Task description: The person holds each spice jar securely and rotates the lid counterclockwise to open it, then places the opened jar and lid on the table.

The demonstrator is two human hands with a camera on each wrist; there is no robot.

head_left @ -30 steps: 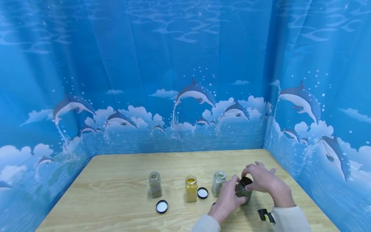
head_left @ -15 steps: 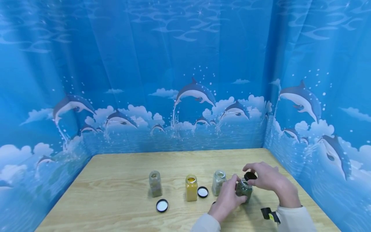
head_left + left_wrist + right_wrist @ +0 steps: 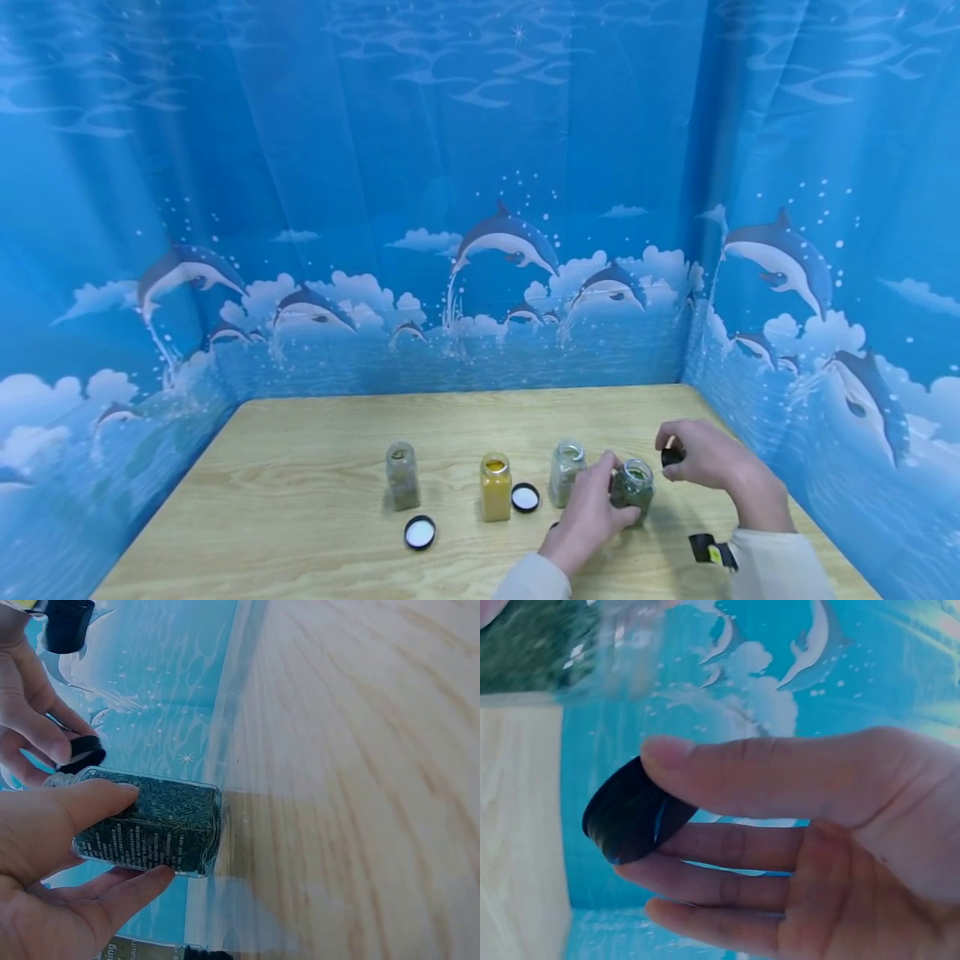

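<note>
A glass spice jar of dried green herbs [image 3: 161, 817] stands uncapped at the right of the table, its round mouth showing in the head view. My left hand [image 3: 588, 518] grips its sides, thumb and fingers curled round the glass. Printed text runs along one face in the left wrist view. Off to the right of the jar, my right hand [image 3: 708, 457] pinches a black screw lid [image 3: 626, 814] between thumb and fingers. The lid is apart from the jar's mouth. Left of my left hand is an open jar with pale contents [image 3: 564, 475], partly behind it.
Farther left stand an open jar of yellow powder [image 3: 496, 492] and an open jar with greyish-brown contents [image 3: 402, 477]. Two black lids lie white side up, one lid [image 3: 525, 498] by the yellow jar, another lid [image 3: 419, 532] nearer the front. A dolphin-print curtain [image 3: 450, 167] encloses the wooden table [image 3: 300, 475].
My right hand has lifted the black lid off the herb jar and carried it to the right, uncovering the mouth. The left hand and its jar have stayed in place.
</note>
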